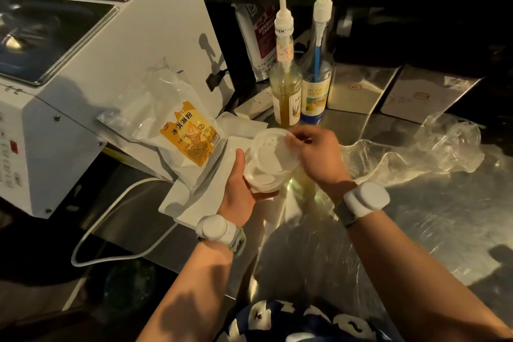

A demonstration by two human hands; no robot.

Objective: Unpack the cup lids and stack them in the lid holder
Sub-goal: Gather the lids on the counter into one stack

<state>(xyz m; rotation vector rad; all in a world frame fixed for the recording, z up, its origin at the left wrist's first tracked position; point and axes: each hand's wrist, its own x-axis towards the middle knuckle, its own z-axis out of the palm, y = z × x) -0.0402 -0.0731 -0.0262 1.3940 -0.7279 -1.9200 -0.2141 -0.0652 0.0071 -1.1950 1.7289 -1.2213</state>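
A short stack of translucent white cup lids (268, 159) is held above the steel counter in the middle of the head view. My left hand (241, 187) cups the stack from below and the left side. My right hand (312, 153) pinches the far rim of the top lid with thumb and fingers. An empty, crumpled clear plastic sleeve (422, 151) lies on the counter to the right of my hands. No lid holder is visible in this view.
A bag of ice cream powder (184, 139) leans on a white machine (91, 69) at left. Two syrup pump bottles (299, 86) stand just behind my hands. Metal canisters (358, 90) line the back right. The steel counter (402, 225) spreads to the right.
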